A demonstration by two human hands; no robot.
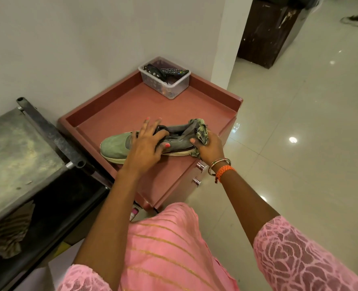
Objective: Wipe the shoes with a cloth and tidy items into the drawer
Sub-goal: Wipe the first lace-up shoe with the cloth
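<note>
A grey-green shoe (116, 144) with a pale sole lies on its side on the reddish cabinet top (119, 110), toe to the left. My left hand (145, 143) lies over its middle, fingers spread and the thumb hooked round the near side. At the heel my right hand (208, 147) grips a crumpled green-grey cloth (201, 131) and presses it against the shoe. Two metal drawer handles (199, 173) show on the cabinet front below my right wrist; the drawers look closed.
A clear plastic box (175, 85) holding a remote control and dark items stands at the cabinet's far corner by the wall. A dusty metal stand (16, 143) adjoins the cabinet on the left. Glossy tiled floor (299, 133) spreads to the right, with a dark wooden cabinet (266, 32) beyond.
</note>
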